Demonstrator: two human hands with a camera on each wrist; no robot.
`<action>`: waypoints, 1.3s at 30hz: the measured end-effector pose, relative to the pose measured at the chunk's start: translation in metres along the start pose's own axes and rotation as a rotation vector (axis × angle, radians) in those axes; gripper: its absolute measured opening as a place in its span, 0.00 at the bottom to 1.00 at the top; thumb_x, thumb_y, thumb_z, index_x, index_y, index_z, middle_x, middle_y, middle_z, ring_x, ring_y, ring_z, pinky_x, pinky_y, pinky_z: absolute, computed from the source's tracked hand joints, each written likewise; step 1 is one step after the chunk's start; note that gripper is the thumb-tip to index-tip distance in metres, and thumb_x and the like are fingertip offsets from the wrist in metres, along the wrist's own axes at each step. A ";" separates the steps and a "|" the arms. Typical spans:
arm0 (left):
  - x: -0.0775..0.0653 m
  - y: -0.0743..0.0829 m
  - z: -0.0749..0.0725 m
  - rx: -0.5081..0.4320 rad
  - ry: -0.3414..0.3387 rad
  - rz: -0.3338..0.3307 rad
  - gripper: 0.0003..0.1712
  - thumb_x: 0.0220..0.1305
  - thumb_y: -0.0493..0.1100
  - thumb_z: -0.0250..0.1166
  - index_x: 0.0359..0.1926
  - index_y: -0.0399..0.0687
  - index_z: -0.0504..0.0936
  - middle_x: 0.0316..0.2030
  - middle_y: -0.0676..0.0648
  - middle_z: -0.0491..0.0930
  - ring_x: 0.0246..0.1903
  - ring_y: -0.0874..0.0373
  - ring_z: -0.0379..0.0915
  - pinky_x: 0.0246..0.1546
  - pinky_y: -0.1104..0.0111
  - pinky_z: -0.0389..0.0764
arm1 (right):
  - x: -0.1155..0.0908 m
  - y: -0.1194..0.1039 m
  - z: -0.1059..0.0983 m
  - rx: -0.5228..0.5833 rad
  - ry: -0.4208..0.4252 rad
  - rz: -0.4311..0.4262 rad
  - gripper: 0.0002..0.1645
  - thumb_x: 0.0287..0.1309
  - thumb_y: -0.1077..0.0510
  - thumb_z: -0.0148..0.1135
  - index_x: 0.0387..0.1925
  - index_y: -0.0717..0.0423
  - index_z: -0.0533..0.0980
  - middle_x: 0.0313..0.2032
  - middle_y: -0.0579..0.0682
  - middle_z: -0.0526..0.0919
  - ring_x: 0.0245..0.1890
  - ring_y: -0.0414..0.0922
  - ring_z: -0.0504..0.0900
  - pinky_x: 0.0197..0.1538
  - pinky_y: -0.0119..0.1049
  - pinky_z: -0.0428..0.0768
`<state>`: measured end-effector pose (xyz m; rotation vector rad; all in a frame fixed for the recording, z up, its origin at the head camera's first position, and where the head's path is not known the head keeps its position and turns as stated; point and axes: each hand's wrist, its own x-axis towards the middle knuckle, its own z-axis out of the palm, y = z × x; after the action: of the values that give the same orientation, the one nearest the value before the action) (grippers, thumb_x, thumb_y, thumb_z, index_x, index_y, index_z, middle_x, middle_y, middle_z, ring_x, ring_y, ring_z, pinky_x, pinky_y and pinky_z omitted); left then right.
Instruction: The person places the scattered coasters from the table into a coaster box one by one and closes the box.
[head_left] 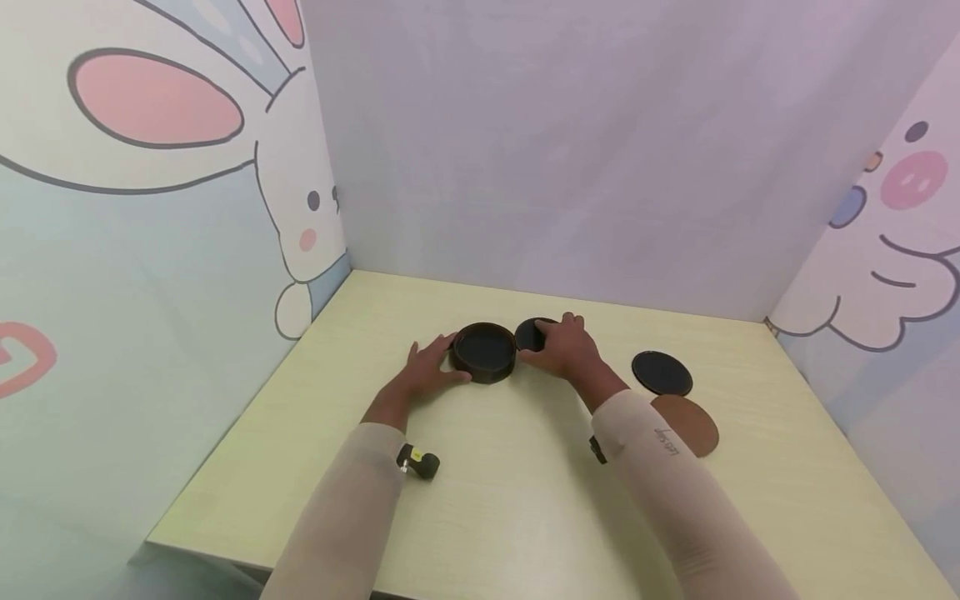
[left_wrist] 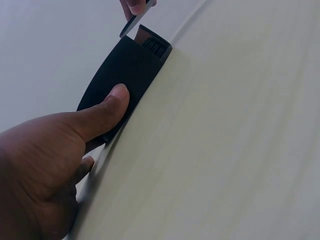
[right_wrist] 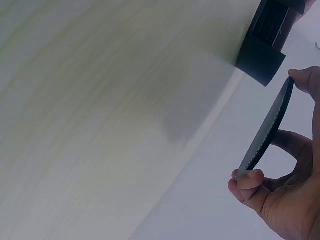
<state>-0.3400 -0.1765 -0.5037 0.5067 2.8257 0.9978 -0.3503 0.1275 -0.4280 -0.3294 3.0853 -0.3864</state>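
Observation:
A round black coaster holder (head_left: 476,374) stands on the table, and my left hand (head_left: 427,369) grips its left side. In the left wrist view the thumb presses on the holder's curved outer wall (left_wrist: 120,70), with the other fingers partly hidden behind it. A gap in that wall shows ridges inside. Just right of the holder, my right hand (head_left: 567,347) holds a thin black coaster (head_left: 528,336) by its edge. The right wrist view shows this coaster (right_wrist: 267,132) tilted and raised off the table, pinched between thumb and fingertips, close to the holder's open side.
Another black coaster (head_left: 662,372) lies flat on the pale wooden table (head_left: 480,492) to the right. A brown disc (head_left: 686,427) lies just in front of it, partly covered by the right sleeve. Printed cloth walls (head_left: 555,167) enclose the table's back and sides.

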 end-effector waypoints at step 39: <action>0.002 0.003 -0.001 0.033 -0.006 -0.010 0.55 0.74 0.66 0.68 0.90 0.61 0.50 0.88 0.48 0.55 0.90 0.44 0.41 0.88 0.38 0.25 | 0.010 -0.076 0.024 0.034 0.016 -0.112 0.45 0.67 0.32 0.66 0.76 0.52 0.75 0.65 0.65 0.77 0.65 0.59 0.73 0.59 0.56 0.90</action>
<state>-0.3408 -0.1741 -0.5012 0.4981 2.8410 0.9485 -0.3429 0.0476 -0.4322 -0.5028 3.0804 -0.4459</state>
